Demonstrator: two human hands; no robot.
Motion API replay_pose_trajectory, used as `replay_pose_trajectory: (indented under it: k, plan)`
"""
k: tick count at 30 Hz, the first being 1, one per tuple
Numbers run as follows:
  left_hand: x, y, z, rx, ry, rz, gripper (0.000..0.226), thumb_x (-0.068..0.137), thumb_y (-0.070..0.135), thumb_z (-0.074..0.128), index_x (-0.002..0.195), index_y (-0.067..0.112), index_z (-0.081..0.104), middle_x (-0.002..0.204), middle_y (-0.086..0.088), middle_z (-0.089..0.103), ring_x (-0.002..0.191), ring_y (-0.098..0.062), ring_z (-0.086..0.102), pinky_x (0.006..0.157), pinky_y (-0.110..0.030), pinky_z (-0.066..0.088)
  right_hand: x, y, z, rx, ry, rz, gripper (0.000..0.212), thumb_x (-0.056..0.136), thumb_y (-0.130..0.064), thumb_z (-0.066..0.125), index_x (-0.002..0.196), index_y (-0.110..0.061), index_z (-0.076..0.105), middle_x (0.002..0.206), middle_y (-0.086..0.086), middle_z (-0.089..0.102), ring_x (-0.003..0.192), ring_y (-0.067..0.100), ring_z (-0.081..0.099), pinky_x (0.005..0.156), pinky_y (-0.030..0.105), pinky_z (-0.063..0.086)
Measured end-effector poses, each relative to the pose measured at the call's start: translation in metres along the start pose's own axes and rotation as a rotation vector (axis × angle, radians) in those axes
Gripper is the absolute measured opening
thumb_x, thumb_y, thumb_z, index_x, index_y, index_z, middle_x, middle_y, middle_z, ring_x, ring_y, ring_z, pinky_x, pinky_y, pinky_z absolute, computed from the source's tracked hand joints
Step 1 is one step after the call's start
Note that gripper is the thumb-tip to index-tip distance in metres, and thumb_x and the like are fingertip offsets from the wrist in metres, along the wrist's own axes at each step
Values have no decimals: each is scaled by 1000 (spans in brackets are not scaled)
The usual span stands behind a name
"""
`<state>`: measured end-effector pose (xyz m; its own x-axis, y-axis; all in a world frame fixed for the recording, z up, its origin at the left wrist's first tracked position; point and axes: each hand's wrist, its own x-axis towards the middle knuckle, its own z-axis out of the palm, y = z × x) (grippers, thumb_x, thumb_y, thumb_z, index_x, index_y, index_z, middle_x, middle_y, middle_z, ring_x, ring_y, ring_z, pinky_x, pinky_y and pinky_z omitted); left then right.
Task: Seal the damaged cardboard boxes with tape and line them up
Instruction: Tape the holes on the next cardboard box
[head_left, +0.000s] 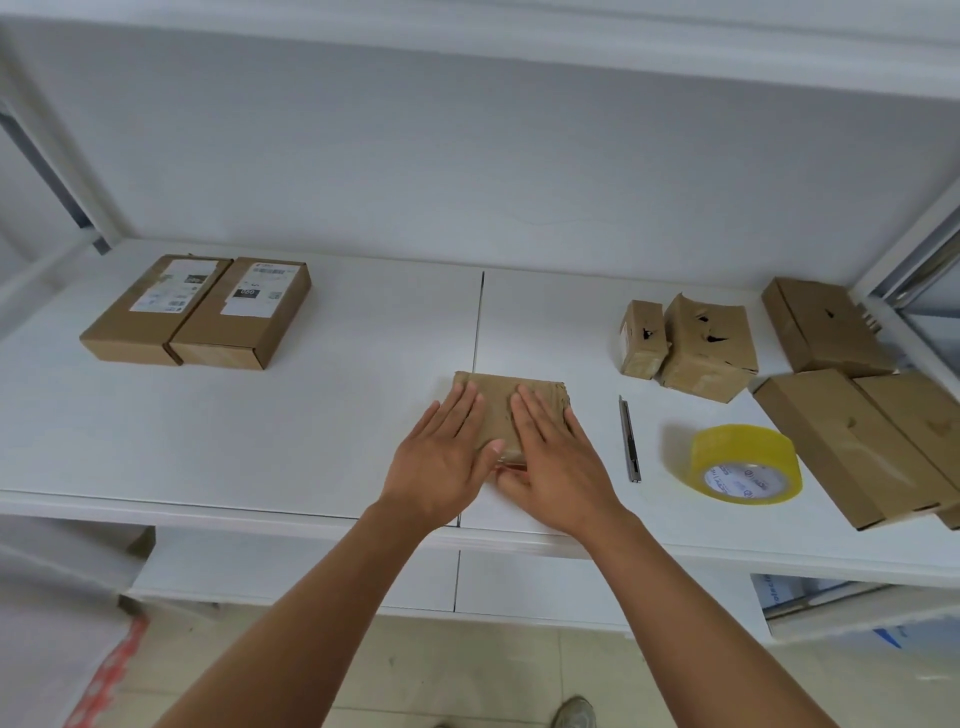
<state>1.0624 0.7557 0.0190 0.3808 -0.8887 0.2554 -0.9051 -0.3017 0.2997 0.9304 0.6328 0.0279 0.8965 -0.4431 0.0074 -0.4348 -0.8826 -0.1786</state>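
A small brown cardboard box (500, 391) covered in tape lies at the middle of the white shelf (363, 415). My left hand (441, 457) and my right hand (553, 460) both press flat on its top, fingers straight, side by side. Right of them sit a yellowish roll of clear tape (743, 462) and a grey utility knife (629, 439). Two small torn boxes (691, 343) with holes stand behind the tape. Flat brown boxes (857, 441) lie at the far right. Two labelled boxes (197, 312) sit side by side at the left.
The shelf's back wall (467, 182) and an upper shelf (519, 41) close the space above. Metal uprights (904, 249) frame the right side. A lower shelf (519, 582) and tiled floor (467, 675) show below, with a shoe (574, 714) at the bottom.
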Motion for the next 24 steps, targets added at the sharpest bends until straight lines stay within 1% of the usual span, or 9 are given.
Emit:
replay_pose_trajectory:
  k: [3,5,7,9,12,17,19,22,24]
  plan:
    - [-1,1,3,-40,-4,-63,68,100,53,25,150,8,37,163,-5,18,152,-12,8,114,-32,36,1,-1,2,-12,-4,7,91,86,-66,18,158,-12,6,166,0,-5,151,10,-8,121,33,-8]
    - [-2,3,4,-39,3,-84,66,102,52,28,152,10,33,165,-4,11,152,-13,3,109,-30,38,0,-3,3,-17,11,24,93,84,-67,11,157,-11,7,165,1,-4,152,12,-9,122,33,-8]
    - [-2,4,5,-50,15,-86,68,100,54,24,154,13,29,165,-3,13,152,-12,5,109,-30,39,0,-3,2,-29,22,19,94,83,-67,7,158,-11,8,166,2,-3,152,14,-8,123,34,-7]
    - [-3,4,5,-58,7,-81,70,99,57,19,155,16,28,164,-3,16,152,-12,6,112,-33,39,0,-2,1,-13,6,-12,88,85,-66,13,158,-16,9,166,-2,1,152,15,-7,123,36,-6]
    - [-3,3,8,-69,42,-64,69,101,55,19,150,11,39,162,-8,22,152,-18,9,118,-42,31,0,0,-1,9,-9,-40,82,88,-64,18,158,-22,12,165,-9,5,152,17,-6,123,37,-4]
    - [-4,3,8,-104,50,-61,74,97,57,19,150,9,38,161,-5,26,151,-15,15,118,-41,32,0,0,-1,39,2,-11,79,94,-58,31,158,-17,9,166,-6,2,152,14,-6,123,35,-4]
    - [-3,4,4,-105,6,-78,77,95,58,17,151,10,37,162,-5,23,151,-15,13,120,-42,26,-1,2,-7,117,10,-26,78,97,-54,39,158,-15,11,166,-5,4,152,13,-3,122,34,-2]
    - [3,16,-5,-83,-12,-107,65,99,45,35,153,8,32,164,-9,16,153,-23,7,124,-43,8,-14,28,-29,247,103,17,78,95,-55,35,157,-14,14,165,0,11,152,17,4,122,38,5]
    - [8,37,-13,-105,148,-77,57,99,30,42,148,1,39,159,-19,27,150,-34,17,123,-46,15,-32,66,-45,222,295,137,71,94,-49,37,150,-6,33,157,13,34,146,29,28,117,44,24]
